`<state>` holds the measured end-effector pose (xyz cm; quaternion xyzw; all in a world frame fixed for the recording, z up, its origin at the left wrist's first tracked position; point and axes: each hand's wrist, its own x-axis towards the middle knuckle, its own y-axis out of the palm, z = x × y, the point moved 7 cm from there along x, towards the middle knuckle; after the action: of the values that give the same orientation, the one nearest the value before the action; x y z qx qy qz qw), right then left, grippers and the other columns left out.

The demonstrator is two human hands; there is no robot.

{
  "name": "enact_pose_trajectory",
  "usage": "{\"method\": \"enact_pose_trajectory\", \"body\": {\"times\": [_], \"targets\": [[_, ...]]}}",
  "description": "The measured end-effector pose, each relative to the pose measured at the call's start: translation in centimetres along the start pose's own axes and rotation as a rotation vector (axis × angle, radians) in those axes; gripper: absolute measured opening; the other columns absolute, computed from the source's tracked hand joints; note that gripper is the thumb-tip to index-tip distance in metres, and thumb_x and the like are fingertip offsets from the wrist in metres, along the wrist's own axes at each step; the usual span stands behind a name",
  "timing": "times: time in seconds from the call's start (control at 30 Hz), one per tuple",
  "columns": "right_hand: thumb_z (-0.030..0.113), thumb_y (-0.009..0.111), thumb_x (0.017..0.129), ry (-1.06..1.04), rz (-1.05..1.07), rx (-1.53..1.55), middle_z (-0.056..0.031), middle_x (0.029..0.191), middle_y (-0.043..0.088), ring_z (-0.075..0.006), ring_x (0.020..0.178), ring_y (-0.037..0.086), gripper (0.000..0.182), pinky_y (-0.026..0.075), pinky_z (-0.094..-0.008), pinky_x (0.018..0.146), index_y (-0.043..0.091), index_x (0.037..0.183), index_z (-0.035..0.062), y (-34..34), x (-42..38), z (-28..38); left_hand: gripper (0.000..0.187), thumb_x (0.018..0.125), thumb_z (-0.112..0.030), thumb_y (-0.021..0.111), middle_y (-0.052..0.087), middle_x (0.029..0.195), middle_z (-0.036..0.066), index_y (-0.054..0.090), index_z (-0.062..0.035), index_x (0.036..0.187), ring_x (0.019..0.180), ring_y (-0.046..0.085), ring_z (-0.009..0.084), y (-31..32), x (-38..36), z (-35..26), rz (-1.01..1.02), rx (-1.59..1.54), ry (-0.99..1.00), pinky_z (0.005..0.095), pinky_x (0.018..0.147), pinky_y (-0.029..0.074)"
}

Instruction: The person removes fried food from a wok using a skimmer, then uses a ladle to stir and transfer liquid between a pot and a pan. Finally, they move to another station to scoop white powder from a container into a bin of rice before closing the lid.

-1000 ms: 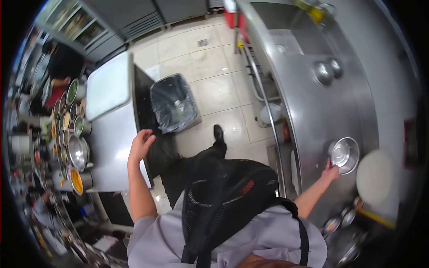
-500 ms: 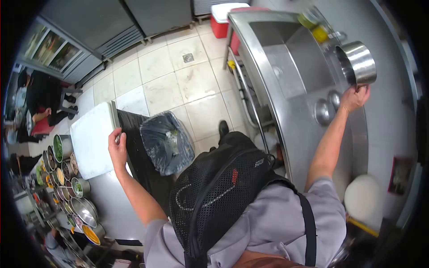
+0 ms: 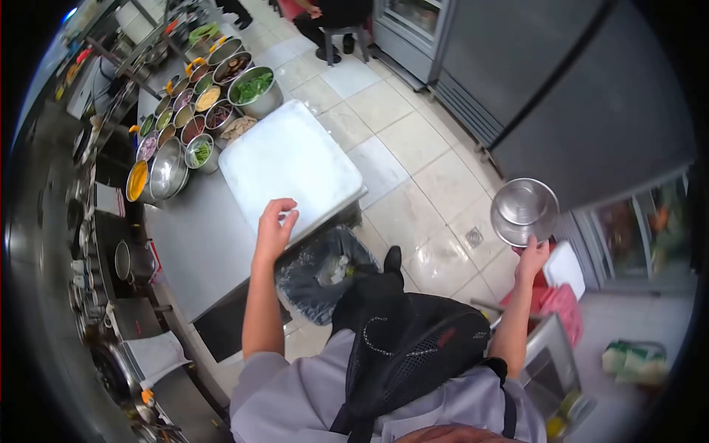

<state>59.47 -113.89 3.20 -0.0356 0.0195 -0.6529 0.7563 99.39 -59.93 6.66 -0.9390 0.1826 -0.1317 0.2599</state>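
My right hand (image 3: 532, 260) grips a round stainless steel pot (image 3: 525, 212) at its near edge and holds it out over the tiled floor. The pot's mouth faces me, and its shiny inside looks bare. Out in front on the other side, my left hand (image 3: 276, 225) is open with loosely curled fingers and nothing in them. It overlaps the near edge of a thick white cutting board (image 3: 295, 159) in this view. The board lies on a steel counter (image 3: 196, 240).
Metal bowls of chopped food, such as a pot of greens (image 3: 252, 87), crowd the counter's far left. A lined trash bin (image 3: 310, 288) stands below the board. Tall steel refrigerators (image 3: 591, 96) line the right. A steel sink (image 3: 550, 362) is at lower right. A seated person (image 3: 336, 18) is far back.
My view has turned left, from the sink toward the counter and refrigerators. The pot has come away from above the sink in my right hand. My left hand stays open near the board.
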Motion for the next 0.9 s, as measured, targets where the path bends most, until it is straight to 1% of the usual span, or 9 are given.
{"method": "enact_pose_trajectory", "body": {"times": [0.13,0.2,0.23,0.33,0.37,0.5,0.57,0.7,0.9], "targets": [[0.013,0.06,0.096,-0.26,0.217,-0.576,-0.0091,0.073,0.059,-0.0165,0.066,0.06,0.018,0.049,-0.0369,0.059,0.054,0.087,-0.0011,11.1,6.8,2.1,0.016,0.09,-0.005,0.069,0.067,0.107,0.007,0.068,-0.0037,0.106,0.096,0.065,0.0181,5.9,6.8,-1.9,-0.027,-0.171,0.005,0.0313,0.08,0.054],[0.017,0.06,0.098,-0.479,0.407,-0.816,-0.014,0.064,0.054,-0.024,0.06,0.058,0.025,0.044,-0.0398,0.059,0.05,0.082,-0.0004,17.9,7.5,6.6,0.016,0.088,-0.006,0.07,0.066,0.108,0.008,0.068,-0.0044,0.104,0.097,0.064,0.0208,9.9,11.5,-5.9,0.06,-0.217,0.08,0.0322,0.081,0.053],[0.014,0.06,0.095,-0.502,0.514,-0.909,-0.0179,0.075,0.059,-0.0345,0.067,0.06,0.016,0.048,-0.044,0.066,0.054,0.086,0.0016,21.0,8.1,7.7,0.018,0.088,-0.007,0.071,0.066,0.11,0.009,0.068,-0.0051,0.106,0.099,0.064,0.0222,12.4,13.9,-7.3,0.106,-0.231,0.134,0.0325,0.082,0.053],[0.009,0.062,0.088,-0.769,0.678,-0.934,-0.0177,0.087,0.064,-0.0392,0.083,0.061,0.008,0.049,-0.0487,0.075,0.057,0.091,0.0031,30.3,10.5,9.2,0.026,0.087,-0.013,0.072,0.064,0.114,0.01,0.066,-0.006,0.111,0.107,0.062,0.0279,19.3,21.6,-10.7,0.212,-0.27,0.27,0.0356,0.089,0.052],[0.006,0.063,0.082,-0.74,0.784,-1.029,-0.0162,0.096,0.066,-0.0372,0.097,0.061,0.015,0.05,-0.0504,0.082,0.06,0.096,0.0048,33.7,11.1,9.5,0.029,0.087,-0.015,0.073,0.064,0.116,0.011,0.065,-0.0055,0.113,0.11,0.06,0.0299,21.6,24.2,-11.2,0.227,-0.25,0.315,0.0374,0.094,0.05],[0.006,0.065,0.078,-0.983,1.061,-0.938,-0.0143,0.097,0.067,-0.0364,0.098,0.061,0.018,0.051,-0.0473,0.085,0.062,0.096,0.0061,47.6,15.4,6.5,0.038,0.085,-0.019,0.075,0.06,0.122,0.015,0.062,-0.0034,0.117,0.119,0.055,0.0357,28.3,33.9,-9.6,0.275,-0.179,0.327,0.0424,0.104,0.044],[0.008,0.066,0.074,-1.127,1.453,-1.041,-0.0114,0.1,0.068,-0.0353,0.098,0.061,0.022,0.052,-0.0458,0.086,0.064,0.096,0.0076,56.2,15.4,4.3,0.042,0.083,-0.02,0.076,0.058,0.125,0.016,0.061,-0.0035,0.119,0.121,0.053,0.0365,29.2,37.6,-7.3,0.262,-0.098,0.246,0.0428,0.104,0.044],[0.009,0.066,0.073,-1.405,1.762,-0.733,-0.008,0.101,0.068,-0.031,0.101,0.061,0.018,0.052,-0.0445,0.083,0.065,0.091,0.0084,71.4,11.5,7.1,0.039,0.079,-0.018,0.078,0.055,0.128,0.017,0.058,-0.0044,0.11,0.121,0.052,0.039,26.9,44.4,-1.6,0.109,0.008,0.078,0.0443,0.102,0.045],[0.009,0.066,0.075,-1.536,1.968,-0.341,-0.0077,0.098,0.066,-0.0312,0.098,0.06,0.015,0.051,-0.0444,0.084,0.063,0.089,0.0084,90.9,5.5,12.4,0.024,0.072,0.004,0.068,0.058,0.121,0.019,0.047,-0.0046,0.08,0.112,0.055,0.0394,15.4,55.9,2.9,-0.334,0.113,-0.027,0.0439,0.092,0.046]]}}
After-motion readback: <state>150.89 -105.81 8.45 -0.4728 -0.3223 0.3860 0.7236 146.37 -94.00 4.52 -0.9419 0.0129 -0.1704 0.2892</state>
